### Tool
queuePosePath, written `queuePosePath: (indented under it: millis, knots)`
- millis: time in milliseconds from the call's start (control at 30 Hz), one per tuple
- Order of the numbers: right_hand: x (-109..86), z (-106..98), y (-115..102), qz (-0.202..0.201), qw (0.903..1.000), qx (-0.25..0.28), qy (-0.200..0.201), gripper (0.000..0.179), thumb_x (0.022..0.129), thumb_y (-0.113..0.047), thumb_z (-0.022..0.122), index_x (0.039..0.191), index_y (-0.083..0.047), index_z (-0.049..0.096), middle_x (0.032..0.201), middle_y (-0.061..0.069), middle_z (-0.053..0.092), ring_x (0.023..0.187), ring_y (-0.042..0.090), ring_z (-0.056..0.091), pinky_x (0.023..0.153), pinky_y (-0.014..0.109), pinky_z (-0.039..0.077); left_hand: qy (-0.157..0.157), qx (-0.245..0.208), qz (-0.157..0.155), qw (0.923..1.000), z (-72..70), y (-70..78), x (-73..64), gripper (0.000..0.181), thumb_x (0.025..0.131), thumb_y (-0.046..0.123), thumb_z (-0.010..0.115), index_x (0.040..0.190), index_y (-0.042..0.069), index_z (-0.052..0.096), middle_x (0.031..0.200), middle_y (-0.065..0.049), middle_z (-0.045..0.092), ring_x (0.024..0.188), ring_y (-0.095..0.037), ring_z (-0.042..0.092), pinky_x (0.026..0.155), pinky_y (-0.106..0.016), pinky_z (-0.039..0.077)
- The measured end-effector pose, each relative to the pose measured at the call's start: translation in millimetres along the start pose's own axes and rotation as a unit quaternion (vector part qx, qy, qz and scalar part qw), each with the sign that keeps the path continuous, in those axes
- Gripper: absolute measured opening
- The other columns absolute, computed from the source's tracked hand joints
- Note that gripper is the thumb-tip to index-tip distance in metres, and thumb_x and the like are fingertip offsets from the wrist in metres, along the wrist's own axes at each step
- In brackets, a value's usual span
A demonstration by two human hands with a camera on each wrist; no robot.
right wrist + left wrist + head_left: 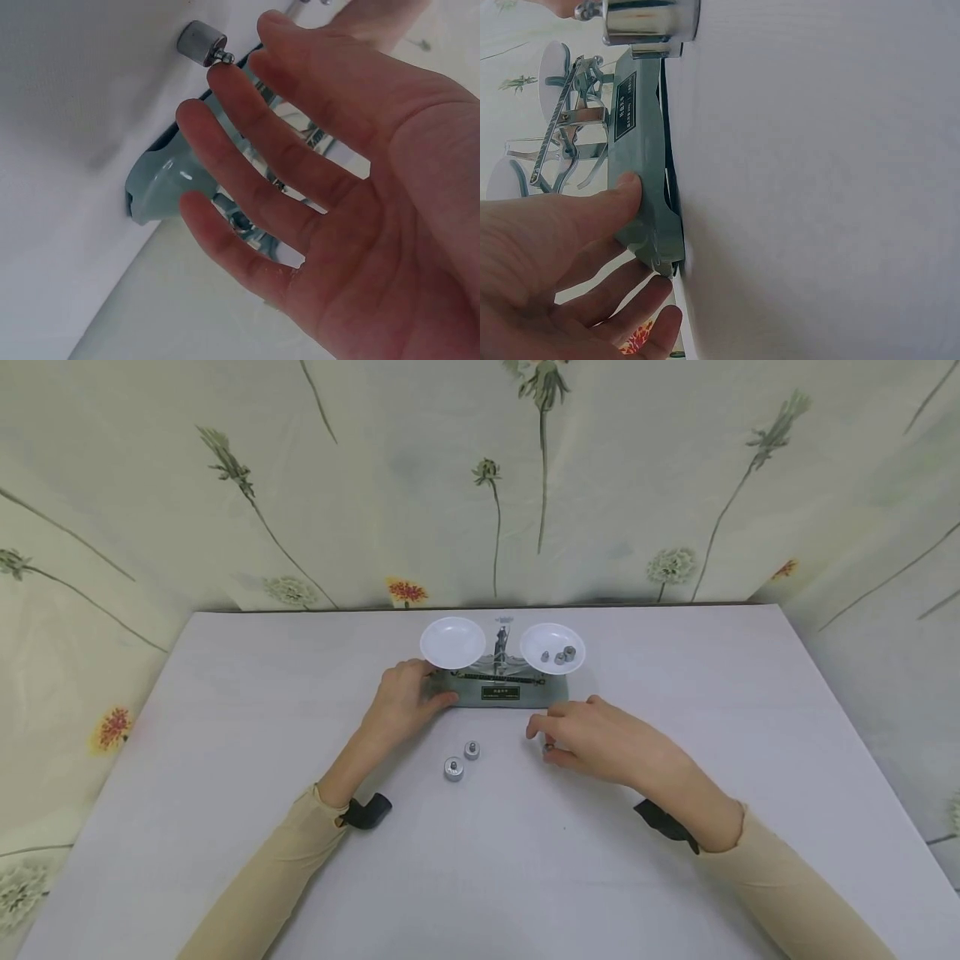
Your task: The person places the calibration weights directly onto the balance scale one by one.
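Observation:
A grey-green balance scale with two white pans stands at the back of the table. My left hand holds the left end of its base, the thumb on the front face and the other fingers around the end. My right hand is just in front of the scale's right side. Beside its fingertips a small metal weight stands on the table, knob up. The hand's fingers are spread and loosely bent, not visibly gripping the weight. Several small weights sit in the right pan; the left pan holds nothing.
Two larger metal weights stand on the white table between the hands, in front of the scale. A floral cloth hangs behind the table's back edge. Black straps circle both wrists.

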State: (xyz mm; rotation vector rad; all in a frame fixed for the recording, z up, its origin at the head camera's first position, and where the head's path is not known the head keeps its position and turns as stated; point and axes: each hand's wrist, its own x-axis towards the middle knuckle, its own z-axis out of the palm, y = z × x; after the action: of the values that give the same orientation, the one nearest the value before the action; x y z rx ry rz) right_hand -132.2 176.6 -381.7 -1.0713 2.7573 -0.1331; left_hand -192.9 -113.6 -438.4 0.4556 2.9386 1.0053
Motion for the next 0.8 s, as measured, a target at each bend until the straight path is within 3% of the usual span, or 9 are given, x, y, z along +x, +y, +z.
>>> queuePosePath:
  millis: [567,800]
  knots:
    - [1.3,3.8,1.1,-0.006,0.9998,-0.017,0.012,0.026,0.092,-0.013,0.085,0.115,-0.019,0.074,0.100,-0.002,0.075,0.086,0.015,0.070,0.081,0.043,0.056,0.001,-0.006,0.000,1.0000,-0.5,0.8,-0.4,0.050,0.092,0.024,0.087,0.131,-0.003,0.071,0.127,-0.021,0.078,0.124,-0.038,0.072,0.109,-0.053,0.057]
    - [4.2,7.1,0.6,-0.004,0.9996,-0.028,0.000,0.020,0.093,-0.015,0.084,0.110,-0.020,0.076,0.094,-0.002,0.073,0.080,0.013,0.065,0.077,0.042,0.055,0.002,-0.003,0.001,1.0000,-0.3,0.9,-0.3,0.050,0.092,0.024,0.087,0.132,-0.002,0.071,0.127,-0.021,0.078,0.124,-0.038,0.072,0.109,-0.053,0.057]
